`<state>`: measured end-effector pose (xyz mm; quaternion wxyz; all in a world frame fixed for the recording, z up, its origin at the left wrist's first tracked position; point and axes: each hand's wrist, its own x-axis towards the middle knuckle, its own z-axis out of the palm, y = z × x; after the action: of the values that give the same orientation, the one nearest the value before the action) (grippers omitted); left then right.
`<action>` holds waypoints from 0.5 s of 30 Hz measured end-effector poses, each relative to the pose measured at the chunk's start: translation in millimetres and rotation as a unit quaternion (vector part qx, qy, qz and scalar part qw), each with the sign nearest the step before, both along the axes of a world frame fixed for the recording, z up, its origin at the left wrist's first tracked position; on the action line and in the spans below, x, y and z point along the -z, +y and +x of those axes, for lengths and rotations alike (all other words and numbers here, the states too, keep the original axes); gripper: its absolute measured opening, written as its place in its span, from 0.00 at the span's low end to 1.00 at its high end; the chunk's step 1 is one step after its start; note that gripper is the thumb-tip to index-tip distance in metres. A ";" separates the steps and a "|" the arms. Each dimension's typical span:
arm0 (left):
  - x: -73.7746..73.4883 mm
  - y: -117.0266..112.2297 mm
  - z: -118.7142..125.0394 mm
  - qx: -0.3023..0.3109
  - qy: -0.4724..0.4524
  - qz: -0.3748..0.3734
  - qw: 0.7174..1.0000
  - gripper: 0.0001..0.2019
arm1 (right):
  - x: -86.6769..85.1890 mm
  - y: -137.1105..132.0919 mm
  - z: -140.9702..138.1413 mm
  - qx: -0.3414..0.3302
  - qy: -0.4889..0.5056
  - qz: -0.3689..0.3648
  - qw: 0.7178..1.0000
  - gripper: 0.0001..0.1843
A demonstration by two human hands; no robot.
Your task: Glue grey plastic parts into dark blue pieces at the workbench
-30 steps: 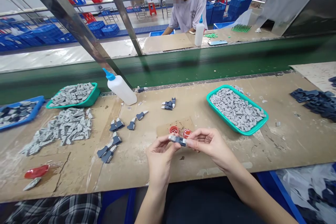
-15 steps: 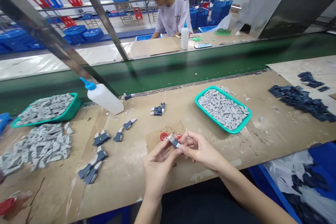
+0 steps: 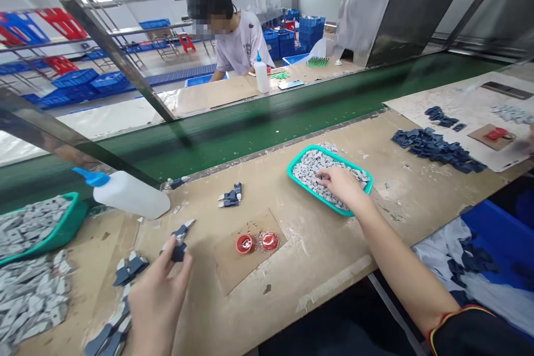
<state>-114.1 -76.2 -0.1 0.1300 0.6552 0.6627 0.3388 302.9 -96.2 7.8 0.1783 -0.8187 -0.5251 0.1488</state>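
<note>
My left hand (image 3: 156, 292) is at the left of the cardboard-covered bench, thumb and forefinger closed on a small dark blue piece (image 3: 179, 252). Just beyond it lies a similar dark blue piece with a pale tip (image 3: 182, 229). More such pieces (image 3: 130, 268) lie to its left, some partly hidden by the hand. Over a green tray (image 3: 297, 182) of small pale grey pieces (image 3: 309, 168), my right hand (image 3: 340, 181) has its fingertips pinched together among them. Whether a piece is between those fingertips is too small to tell.
Two red cups (image 3: 245, 243) of glossy red stand on a cardboard square (image 3: 233, 275). A white squeeze bottle (image 3: 129, 194) leans at the left beside grey parts (image 3: 35, 300). Dark blue pieces (image 3: 438, 149) are heaped right. Across the green conveyor (image 3: 233, 122), a person (image 3: 240, 39) works.
My hands have parted. The left has carried the dark blue piece leftward; the right has let go of it and reached into the green tray. The view has shifted right.
</note>
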 end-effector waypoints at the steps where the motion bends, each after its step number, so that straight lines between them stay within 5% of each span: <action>1: 6.0 7.5 -10.4 0.018 0.101 0.003 0.995 0.24 | 1.7 2.6 -2.0 -0.005 -0.004 -0.005 1.000 0.11; 3: 13.7 19.1 -22.8 0.064 0.236 0.006 0.970 0.21 | 4.1 4.8 -6.7 -0.007 -0.017 -0.013 1.000 0.10; 5: 15.1 27.0 -24.7 0.108 0.276 0.005 0.955 0.20 | 6.2 4.2 -9.4 -0.007 -0.031 -0.016 0.999 0.10; 15: -7.0 53.5 42.6 0.143 0.216 -0.048 0.965 0.15 | 13.3 -9.9 -9.1 -0.027 -0.084 0.066 0.994 0.12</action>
<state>-71.5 -22.7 6.8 0.0621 0.7937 0.5900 0.1346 293.8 -106.1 -5.5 0.1830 -0.8002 -0.5690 0.0496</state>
